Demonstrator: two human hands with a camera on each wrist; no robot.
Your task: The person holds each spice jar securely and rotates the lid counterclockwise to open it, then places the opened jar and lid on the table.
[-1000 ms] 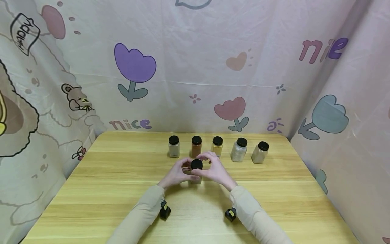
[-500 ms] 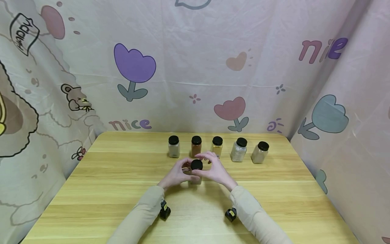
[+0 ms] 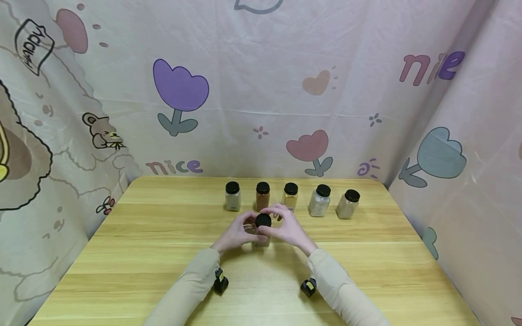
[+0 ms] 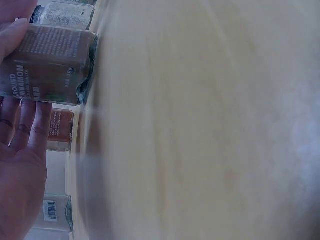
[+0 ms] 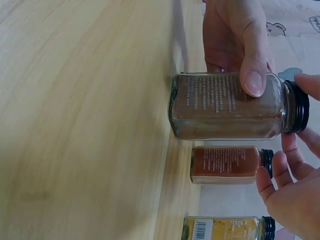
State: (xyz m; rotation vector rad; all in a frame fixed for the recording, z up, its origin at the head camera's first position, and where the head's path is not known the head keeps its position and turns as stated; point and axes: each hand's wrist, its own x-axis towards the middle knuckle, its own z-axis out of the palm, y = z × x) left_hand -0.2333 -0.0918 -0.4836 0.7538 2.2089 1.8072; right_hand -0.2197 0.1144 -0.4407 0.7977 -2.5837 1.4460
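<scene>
- The brown spice jar (image 5: pixel 225 114) stands upright between your two hands; whether its base touches the table (image 3: pixel 114 253) is hard to tell.
- Your left hand (image 3: pixel 236 233) grips its body, thumb on one face, fingers along another.
- Your right hand (image 3: pixel 287 226) pinches the black lid (image 5: pixel 299 111) between thumb and fingers, just above your left thumb.
- The jar looks like glass: likely stiff, fairly weighty for its size, smooth enough to slip, and breakable if dropped.
- The flat sides should give your left hand the surest hold, low and clear of the lid; the lid's round edge suits your right fingertips.
- Just beyond your hands is a red-brown jar (image 3: pixel 263 199), with a yellow jar (image 3: pixel 290 200) beyond your right fingers.
- A pale jar (image 3: pixel 233 202) stands beyond your left hand; a whitish jar (image 3: pixel 319 206) and a beige jar (image 3: pixel 347 208) stand out to your right hand's right.
</scene>
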